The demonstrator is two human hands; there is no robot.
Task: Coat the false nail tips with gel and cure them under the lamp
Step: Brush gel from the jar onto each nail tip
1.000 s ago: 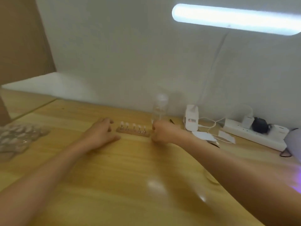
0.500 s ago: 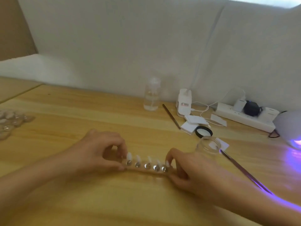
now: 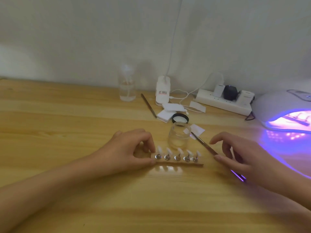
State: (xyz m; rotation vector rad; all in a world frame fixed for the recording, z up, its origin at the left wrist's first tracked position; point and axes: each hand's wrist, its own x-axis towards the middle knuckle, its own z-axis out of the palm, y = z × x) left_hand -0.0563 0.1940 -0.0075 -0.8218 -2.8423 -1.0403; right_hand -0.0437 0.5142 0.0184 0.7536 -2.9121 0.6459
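left hand (image 3: 127, 153) pinched the strip (image 3: 180, 164) by its left end, likely steadying the tips (image 3: 179, 151), while right hand (image 3: 244, 155) hovered loose and empty over the brush (image 3: 202, 143).

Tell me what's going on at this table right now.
A person is working on false nails at a wooden table. The left hand pinches the left end of a wooden strip carrying five nail tips on small metal stands. The right hand hovers open over a brush lying beside an open glass jar, not gripping it. At the right, the curing lamp glows purple.
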